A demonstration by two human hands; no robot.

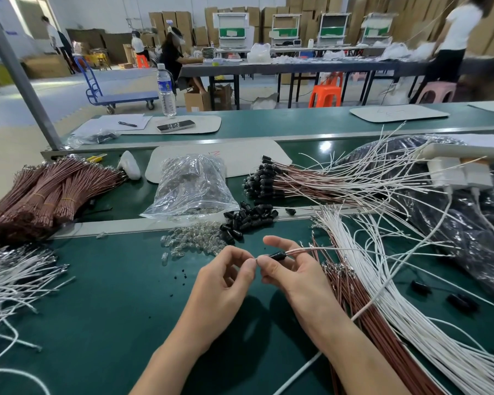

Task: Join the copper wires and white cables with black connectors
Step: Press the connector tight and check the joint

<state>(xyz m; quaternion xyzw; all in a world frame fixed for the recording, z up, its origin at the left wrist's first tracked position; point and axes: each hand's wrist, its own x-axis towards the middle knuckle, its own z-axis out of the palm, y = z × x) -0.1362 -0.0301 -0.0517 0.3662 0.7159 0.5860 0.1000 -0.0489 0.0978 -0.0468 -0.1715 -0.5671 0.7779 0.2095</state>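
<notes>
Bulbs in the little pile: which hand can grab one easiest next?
Probably left: the left hand is closest to the bulbs, only pinching the connector tip; the right hand grips the connector.

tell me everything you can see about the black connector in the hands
The black connector is a small, dark, plastic-looking sleeve, lying nearly level above the green bench. The right hand grips its body between thumb and fingers; the left hand pinches at its left tip, where something small and pale shows. A copper wire and a white cable leave its right end together.
</notes>
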